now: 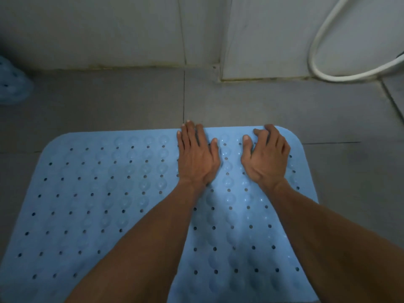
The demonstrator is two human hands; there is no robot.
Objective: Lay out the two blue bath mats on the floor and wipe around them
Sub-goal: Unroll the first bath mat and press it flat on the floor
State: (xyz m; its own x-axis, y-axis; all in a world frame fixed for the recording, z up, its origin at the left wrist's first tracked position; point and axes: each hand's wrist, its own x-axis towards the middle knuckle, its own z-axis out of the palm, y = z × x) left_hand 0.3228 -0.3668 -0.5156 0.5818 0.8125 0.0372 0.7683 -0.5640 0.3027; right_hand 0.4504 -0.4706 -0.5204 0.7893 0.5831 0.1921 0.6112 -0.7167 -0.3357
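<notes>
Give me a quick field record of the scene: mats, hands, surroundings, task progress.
mat laid: blue bath mat flat on the grey tiled floor, far edge near the wall
second mat: blue mat bunched at the left edge, not yet laid
left hand: palm down on the laid mat's far edge, fingers flat
right hand: on the mat's far right corner, fingers curled
hose: white hose looping by the wall at right
wiping cloth: none in view
</notes>
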